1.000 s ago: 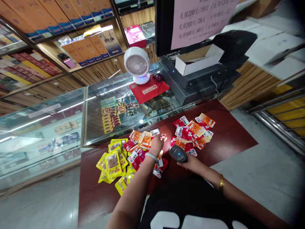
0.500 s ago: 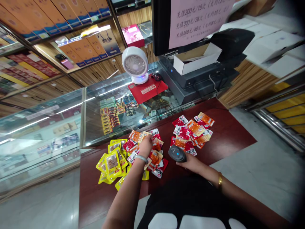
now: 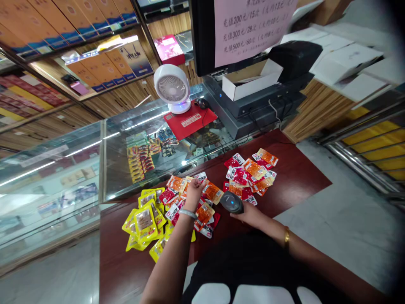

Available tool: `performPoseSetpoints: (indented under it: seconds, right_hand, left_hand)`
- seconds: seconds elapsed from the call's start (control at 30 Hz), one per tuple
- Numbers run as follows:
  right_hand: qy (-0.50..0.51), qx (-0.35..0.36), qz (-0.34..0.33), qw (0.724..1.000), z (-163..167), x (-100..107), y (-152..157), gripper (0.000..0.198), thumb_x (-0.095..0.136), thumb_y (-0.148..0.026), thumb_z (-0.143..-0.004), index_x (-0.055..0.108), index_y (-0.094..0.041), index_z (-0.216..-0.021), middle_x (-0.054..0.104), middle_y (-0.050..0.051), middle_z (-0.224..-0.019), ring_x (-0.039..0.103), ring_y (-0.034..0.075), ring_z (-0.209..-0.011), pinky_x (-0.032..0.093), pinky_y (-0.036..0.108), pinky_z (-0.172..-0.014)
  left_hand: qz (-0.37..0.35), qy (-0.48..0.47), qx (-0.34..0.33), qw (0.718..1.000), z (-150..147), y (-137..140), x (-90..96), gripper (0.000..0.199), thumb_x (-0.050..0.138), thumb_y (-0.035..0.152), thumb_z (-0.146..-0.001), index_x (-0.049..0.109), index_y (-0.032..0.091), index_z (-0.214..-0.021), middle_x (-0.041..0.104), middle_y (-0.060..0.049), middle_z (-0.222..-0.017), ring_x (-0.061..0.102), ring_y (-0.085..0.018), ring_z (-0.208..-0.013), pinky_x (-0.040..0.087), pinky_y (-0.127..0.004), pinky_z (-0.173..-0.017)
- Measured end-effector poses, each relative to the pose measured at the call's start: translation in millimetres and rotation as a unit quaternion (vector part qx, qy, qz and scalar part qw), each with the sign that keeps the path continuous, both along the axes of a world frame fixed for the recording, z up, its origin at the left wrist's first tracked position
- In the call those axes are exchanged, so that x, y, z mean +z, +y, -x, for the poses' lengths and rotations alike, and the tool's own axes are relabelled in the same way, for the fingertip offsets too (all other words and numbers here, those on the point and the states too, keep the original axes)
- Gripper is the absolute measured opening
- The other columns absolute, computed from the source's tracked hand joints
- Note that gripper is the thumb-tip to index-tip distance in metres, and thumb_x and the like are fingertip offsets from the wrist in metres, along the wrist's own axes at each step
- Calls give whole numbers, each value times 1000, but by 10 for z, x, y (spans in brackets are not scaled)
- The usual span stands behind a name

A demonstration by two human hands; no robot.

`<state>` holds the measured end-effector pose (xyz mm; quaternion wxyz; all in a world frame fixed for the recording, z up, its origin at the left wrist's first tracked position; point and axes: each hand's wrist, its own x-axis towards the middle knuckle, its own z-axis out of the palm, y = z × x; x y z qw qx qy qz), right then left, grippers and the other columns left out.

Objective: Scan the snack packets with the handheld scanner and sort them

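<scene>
My left hand [image 3: 193, 196] is over the middle pile of red and orange snack packets, pinching the edge of an orange snack packet [image 3: 213, 192] that sticks out to the right. My right hand [image 3: 249, 214] grips a dark barcode scanner [image 3: 232, 202] with a small blue light; its head points toward the packet. Yellow snack packets [image 3: 145, 222] lie heaped left of my left hand, some partly hidden under my forearm. Beyond the scanner sits a separate pile of red and orange packets [image 3: 253, 173].
The packets lie on a dark red tabletop [image 3: 291, 185]. Behind it stands a glass display counter [image 3: 117, 169] with a white fan [image 3: 172, 88], a red mat [image 3: 190, 122] and a mouse. A monitor [image 3: 199, 42] and a white open box [image 3: 253, 82] are at the back right.
My left hand has lifted an orange packet from the middle pile and brought it rightward, near the scanner. The scanner stays in my right hand; the view has shifted slightly.
</scene>
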<state>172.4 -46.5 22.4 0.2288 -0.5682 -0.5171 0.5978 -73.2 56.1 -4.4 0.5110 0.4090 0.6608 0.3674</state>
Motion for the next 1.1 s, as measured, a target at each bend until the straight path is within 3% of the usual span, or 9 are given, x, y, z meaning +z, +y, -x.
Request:
performPoseSetpoints:
  seconds: [0.17, 0.33, 0.5, 0.57, 0.63, 0.73, 0.8, 0.9, 1.1]
  right_hand:
    - [0, -2, 0, 1000, -35, -30, 3, 50, 81, -36, -68, 69, -19, -112, 76, 10, -109, 67, 35, -106, 49, 52, -98]
    - [8, -19, 8, 1000, -43, -43, -16, 52, 81, -37, -66, 68, -17, -112, 75, 11, -109, 67, 35, -106, 49, 52, -98]
    - [2, -7, -1, 1000, -60, -38, -2, 52, 79, -38, -68, 66, -17, -113, 75, 12, -111, 67, 34, -107, 50, 50, -97]
    - [-2, -1, 4, 1000, -56, -13, 11, 51, 79, -37, -68, 67, -18, -113, 76, 11, -109, 68, 34, -105, 51, 49, -95]
    - [-5, 4, 4, 1000, -53, 11, 17, 50, 79, -38, -68, 68, -18, -113, 76, 11, -108, 69, 34, -104, 52, 49, -94]
    - [-3, 3, 0, 1000, -57, 23, 3, 50, 78, -38, -69, 68, -18, -113, 75, 11, -110, 68, 34, -106, 50, 49, -95]
    - [5, 3, 0, 1000, -58, 24, -13, 51, 78, -38, -69, 67, -18, -115, 75, 11, -112, 67, 33, -108, 49, 50, -97]
    - [22, 10, -1, 1000, -41, 48, -23, 53, 77, -37, -70, 66, -18, -119, 73, 11, -115, 66, 33, -110, 48, 50, -100]
    - [40, 23, -5, 999, 7, 135, -18, 58, 78, -38, -69, 65, -19, -123, 72, 11, -120, 64, 33, -114, 45, 50, -103]
  left_hand:
    - [20, -58, 48, 997, 4, 22, 27, 40, 78, 40, -64, 43, 20, -69, 38, 11, -53, 35, -4, -45, 29, -16, -44]
    - [34, -38, 8, 999, -73, 3, 37, 41, 77, 45, -66, 45, 19, -73, 44, 10, -55, 39, -4, -44, 34, -15, -42]
    - [88, -184, -82, 975, -317, 20, 136, 42, 74, 47, -72, 55, 18, -96, 65, -3, -89, 62, -12, -73, 54, -27, -64]
    - [70, -116, -145, 980, -295, 24, 194, 40, 71, 41, -76, 58, 17, -105, 66, -8, -103, 64, -16, -86, 54, -30, -73]
    - [44, 67, -216, 973, -164, -15, 251, 29, 69, 34, -78, 63, 16, -101, 67, -9, -100, 64, -18, -89, 52, -32, -80]
    - [29, 331, -358, 873, 112, -169, 317, 17, 70, 26, -76, 68, 17, -91, 66, -9, -96, 62, -22, -93, 47, -36, -89]
    - [24, 423, -415, 805, 247, -300, 334, 25, 73, 25, -72, 69, 19, -96, 64, -10, -104, 58, -25, -103, 46, -37, -92]
    - [18, 477, -440, 761, 315, -449, 311, 36, 73, 28, -73, 66, 22, -107, 58, -12, -117, 51, -27, -114, 43, -38, -95]
    - [43, 472, -458, 752, 294, -493, 283, 24, 68, 34, -78, 68, 22, -98, 60, -10, -115, 54, -26, -111, 41, -38, -95]
